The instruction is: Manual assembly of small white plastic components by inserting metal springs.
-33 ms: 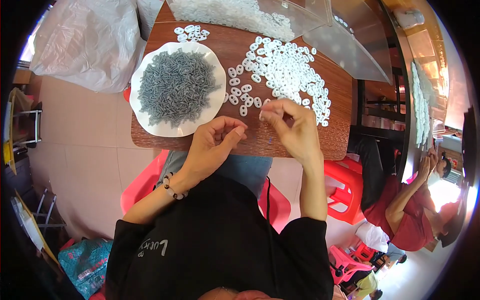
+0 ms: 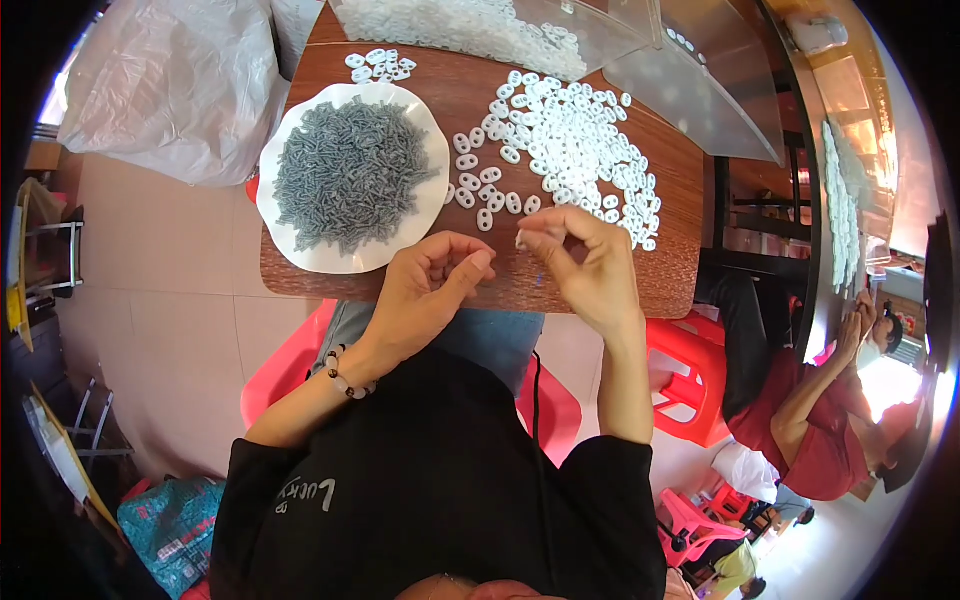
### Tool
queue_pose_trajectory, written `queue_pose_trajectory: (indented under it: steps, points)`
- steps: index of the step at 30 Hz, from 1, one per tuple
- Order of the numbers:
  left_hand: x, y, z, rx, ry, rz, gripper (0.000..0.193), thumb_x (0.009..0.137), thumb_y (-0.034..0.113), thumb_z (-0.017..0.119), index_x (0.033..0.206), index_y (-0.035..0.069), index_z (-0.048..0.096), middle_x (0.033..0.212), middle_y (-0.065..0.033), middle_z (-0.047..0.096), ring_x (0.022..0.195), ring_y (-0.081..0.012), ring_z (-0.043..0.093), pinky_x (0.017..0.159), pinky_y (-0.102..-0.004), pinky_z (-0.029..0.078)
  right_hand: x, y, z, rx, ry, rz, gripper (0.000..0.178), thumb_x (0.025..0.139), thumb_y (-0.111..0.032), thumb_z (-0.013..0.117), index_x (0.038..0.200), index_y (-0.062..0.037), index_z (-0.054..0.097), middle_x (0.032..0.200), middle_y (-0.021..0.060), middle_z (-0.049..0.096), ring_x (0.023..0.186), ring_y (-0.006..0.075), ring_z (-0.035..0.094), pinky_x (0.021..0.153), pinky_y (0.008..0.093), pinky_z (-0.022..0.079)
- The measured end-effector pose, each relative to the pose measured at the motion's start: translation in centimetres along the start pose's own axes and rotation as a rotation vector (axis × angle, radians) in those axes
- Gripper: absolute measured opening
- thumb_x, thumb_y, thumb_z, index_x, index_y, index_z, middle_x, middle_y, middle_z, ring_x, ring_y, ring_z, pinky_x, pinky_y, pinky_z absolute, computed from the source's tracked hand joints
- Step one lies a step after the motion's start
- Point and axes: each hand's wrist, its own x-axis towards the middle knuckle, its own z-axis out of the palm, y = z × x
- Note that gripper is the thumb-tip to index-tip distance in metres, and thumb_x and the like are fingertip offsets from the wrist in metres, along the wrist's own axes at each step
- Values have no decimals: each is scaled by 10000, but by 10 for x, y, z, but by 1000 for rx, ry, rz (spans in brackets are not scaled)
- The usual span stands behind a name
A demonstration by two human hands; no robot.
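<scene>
My left hand point(image 2: 432, 290) is curled at the table's near edge, just off the rim of the white plate. Its thumb presses against the bent fingers, and whatever they hold is hidden. To the right, my right hand point(image 2: 588, 262) pinches a small white piece point(image 2: 520, 241) between thumb and forefinger, mostly covered by the fingertips. A scalloped white plate point(image 2: 270, 215) carries a heap of short grey rods point(image 2: 350, 175). Beyond my right hand lies a spread of white oval pieces with two holes each point(image 2: 575, 140); several loose ones point(image 2: 485, 190) lie between plate and pile.
A small group of white pieces point(image 2: 378, 66) lies behind the plate. Clear bins point(image 2: 480, 35) with more pale parts line the table's far side. A big plastic bag point(image 2: 175, 90) stands at the left, a red stool point(image 2: 690, 385) at the right. Another person point(image 2: 815, 430) sits further right.
My right hand has dipped very slightly, and the white piece at its fingertips shows a little more. The left hand stays where it was.
</scene>
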Motion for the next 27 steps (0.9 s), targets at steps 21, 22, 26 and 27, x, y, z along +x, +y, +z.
queue_pose_trajectory:
  steps: [21, 22, 26, 27]
  points:
    - [-4, -6, 14, 93, -106, -96, 192, 900, 189, 660, 908, -2, 668, 750, -39, 665, 633, -40, 566, 572, -171, 441, -52, 21, 14, 335, -25, 79, 121, 893, 1, 628, 1010, 14, 660, 869, 45, 686, 787, 72, 633, 676, 203, 517]
    - [-3, -7, 14, 63, -112, -105, 189, 901, 192, 658, 905, 3, 668, 748, -38, 665, 625, -39, 564, 568, -171, 440, -53, 21, 14, 297, -13, 35, 128, 880, -1, 643, 1005, 6, 670, 864, 43, 686, 771, 74, 628, 655, 200, 505]
    - [-3, -3, 15, 1, -114, -190, 188, 908, 201, 647, 886, 15, 666, 742, -28, 660, 608, -35, 556, 556, -168, 430, -54, 11, 7, 130, -7, -118, 200, 787, 10, 706, 986, 0, 681, 863, 102, 671, 731, 198, 619, 638, 282, 509]
    - [-3, -4, 15, 3, -111, -189, 188, 908, 201, 647, 886, 15, 666, 742, -28, 660, 608, -35, 556, 556, -168, 430, -54, 12, 7, 133, -10, -120, 200, 787, 10, 706, 986, 0, 681, 863, 102, 671, 731, 198, 619, 638, 282, 509]
